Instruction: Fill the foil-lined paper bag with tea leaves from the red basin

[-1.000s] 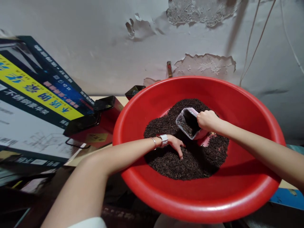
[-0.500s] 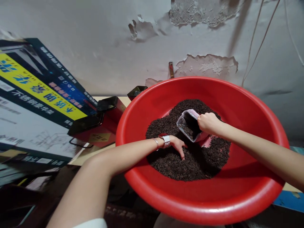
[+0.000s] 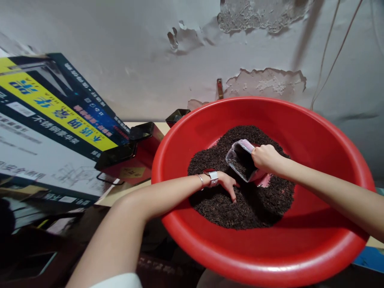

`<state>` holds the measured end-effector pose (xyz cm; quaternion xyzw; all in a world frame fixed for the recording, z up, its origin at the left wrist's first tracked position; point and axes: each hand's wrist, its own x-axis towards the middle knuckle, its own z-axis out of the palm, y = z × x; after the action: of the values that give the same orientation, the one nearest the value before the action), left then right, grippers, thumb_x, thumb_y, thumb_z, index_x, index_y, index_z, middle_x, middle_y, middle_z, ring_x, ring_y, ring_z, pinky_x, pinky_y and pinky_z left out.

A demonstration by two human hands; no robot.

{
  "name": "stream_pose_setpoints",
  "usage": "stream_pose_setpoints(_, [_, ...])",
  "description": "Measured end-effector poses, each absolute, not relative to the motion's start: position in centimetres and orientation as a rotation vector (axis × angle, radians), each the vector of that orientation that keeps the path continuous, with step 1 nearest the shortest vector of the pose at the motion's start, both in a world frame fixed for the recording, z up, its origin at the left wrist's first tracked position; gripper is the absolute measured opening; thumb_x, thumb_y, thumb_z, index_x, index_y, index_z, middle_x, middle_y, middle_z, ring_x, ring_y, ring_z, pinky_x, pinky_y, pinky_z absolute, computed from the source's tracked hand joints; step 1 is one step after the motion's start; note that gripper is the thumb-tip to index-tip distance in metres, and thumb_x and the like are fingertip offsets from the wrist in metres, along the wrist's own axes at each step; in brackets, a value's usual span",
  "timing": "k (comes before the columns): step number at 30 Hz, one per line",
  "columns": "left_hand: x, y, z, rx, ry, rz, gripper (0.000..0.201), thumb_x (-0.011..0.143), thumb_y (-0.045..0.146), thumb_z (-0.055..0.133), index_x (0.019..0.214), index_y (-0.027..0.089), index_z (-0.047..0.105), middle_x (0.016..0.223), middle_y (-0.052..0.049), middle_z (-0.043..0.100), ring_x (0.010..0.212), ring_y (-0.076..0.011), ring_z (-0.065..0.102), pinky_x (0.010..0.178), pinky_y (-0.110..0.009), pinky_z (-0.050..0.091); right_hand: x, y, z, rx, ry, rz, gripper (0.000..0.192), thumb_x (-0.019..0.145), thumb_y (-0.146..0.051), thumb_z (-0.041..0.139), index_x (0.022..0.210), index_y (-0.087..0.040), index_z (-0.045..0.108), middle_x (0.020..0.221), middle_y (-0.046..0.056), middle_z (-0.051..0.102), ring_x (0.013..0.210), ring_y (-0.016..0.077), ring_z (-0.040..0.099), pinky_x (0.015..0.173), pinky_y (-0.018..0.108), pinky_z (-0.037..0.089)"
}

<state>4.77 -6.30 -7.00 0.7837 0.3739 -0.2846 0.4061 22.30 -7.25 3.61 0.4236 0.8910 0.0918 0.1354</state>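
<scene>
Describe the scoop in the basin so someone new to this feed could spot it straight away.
Start at the big round red plastic basin filling the lower right, with its heap of dark loose tea-like leaves. At the heap's centre, the right hand grips a small clear plastic scoop. It is the only see-through thing there, with a pinkish rim and some leaves inside.

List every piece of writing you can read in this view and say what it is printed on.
"不锈钢豪华桌": white characters, upside down, on the large cardboard box at left.
Blue characters on the box's yellow band: not surely readable.
Small white and pink lines on the box's dark blue edge: too small to read.
Yellow label on the red box: blurred.
Red basin, clear scoop: no writing.
</scene>
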Motion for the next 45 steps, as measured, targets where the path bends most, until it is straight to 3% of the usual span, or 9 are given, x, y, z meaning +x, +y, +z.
stream_pose_setpoints(7, [4.0,-6.6,-7.0,1.953,0.949,-0.718,0.121,0.052,0.073,0.073,0.151,0.017,0.033,0.156,-0.010,0.033,0.141,-0.0319,0.034,0.117,-0.037,0.030,22.6,-6.8,3.5,1.282,2.555,0.331,0.038,0.082,-0.046,0.059,0.088,-0.010,0.072,0.083,0.019,0.071,0.077,0.0301,0.070,0.060,0.031,0.045])
stream_pose_setpoints(11, [4.1,-7.1,-7.4,1.910,1.024,-0.635,0.106,0.065,0.081,0.058,0.148,0.018,0.038,0.155,-0.009,0.037,0.141,-0.0303,0.035,0.116,-0.037,0.030,22.7,-6.7,3.8,1.265,2.533,0.339,0.053,0.071,-0.060,0.067,0.088,-0.010,0.072,0.084,0.019,0.071,0.078,0.0304,0.070,0.063,0.031,0.046])
stream_pose_setpoints(14, [4.6,-7.4,-7.0,1.917,1.039,-0.619,0.103,0.070,0.079,0.054,0.148,0.013,0.039,0.154,-0.011,0.038,0.139,-0.0294,0.038,0.116,-0.036,0.029,22.7,-6.7,4.0,1.242,2.533,0.346,0.058,0.066,-0.064,0.069,0.089,-0.010,0.073,0.083,0.020,0.070,0.079,0.0300,0.069,0.064,0.031,0.046])
stream_pose_setpoints(17, [5.0,-7.7,-6.4,1.930,1.029,-0.650,0.100,0.073,0.075,0.055,0.148,0.011,0.038,0.154,-0.011,0.038,0.140,-0.0286,0.038,0.117,-0.034,0.028,22.5,-6.8,4.0,1.248,2.540,0.339,0.051,0.074,-0.058,0.065,0.089,-0.010,0.073,0.082,0.019,0.070,0.078,0.0275,0.069,0.064,0.030,0.046])
stream_pose_setpoints(22, [5.1,-7.6,-6.3,1.944,1.031,-0.659,0.093,0.074,0.071,0.057,0.147,0.016,0.041,0.153,-0.009,0.038,0.140,-0.0291,0.038,0.117,-0.038,0.029,22.3,-7.1,4.1,1.228,2.540,0.342,0.050,0.074,-0.055,0.066,0.090,-0.008,0.072,0.080,0.020,0.069,0.074,0.0276,0.069,0.063,0.030,0.046])
stream_pose_setpoints(35, [5.1,-7.7,-6.2,1.940,1.036,-0.657,0.097,0.074,0.071,0.057,0.147,0.010,0.039,0.154,-0.012,0.037,0.141,-0.0299,0.036,0.117,-0.036,0.027,22.4,-7.1,3.9,1.257,2.577,0.331,0.043,0.080,-0.049,0.062,0.088,-0.008,0.072,0.081,0.020,0.069,0.075,0.0277,0.069,0.062,0.030,0.045])
stream_pose_setpoints(40, [4.8,-7.4,-6.8,1.952,1.019,-0.657,0.098,0.073,0.073,0.056,0.148,0.012,0.038,0.155,-0.011,0.035,0.141,-0.0295,0.036,0.117,-0.038,0.027,22.4,-7.1,3.7,1.278,2.561,0.318,0.033,0.087,-0.033,0.051,0.090,-0.008,0.073,0.082,0.019,0.070,0.078,0.0278,0.070,0.061,0.030,0.045])
stream_pose_setpoints(45, [4.8,-7.2,-7.0,1.966,1.005,-0.655,0.100,0.072,0.074,0.055,0.148,0.010,0.038,0.155,-0.012,0.035,0.141,-0.0294,0.036,0.118,-0.037,0.026,22.4,-7.0,3.7,1.296,2.562,0.316,0.033,0.085,-0.036,0.054,0.090,-0.009,0.073,0.083,0.018,0.071,0.081,0.0301,0.071,0.063,0.032,0.048])
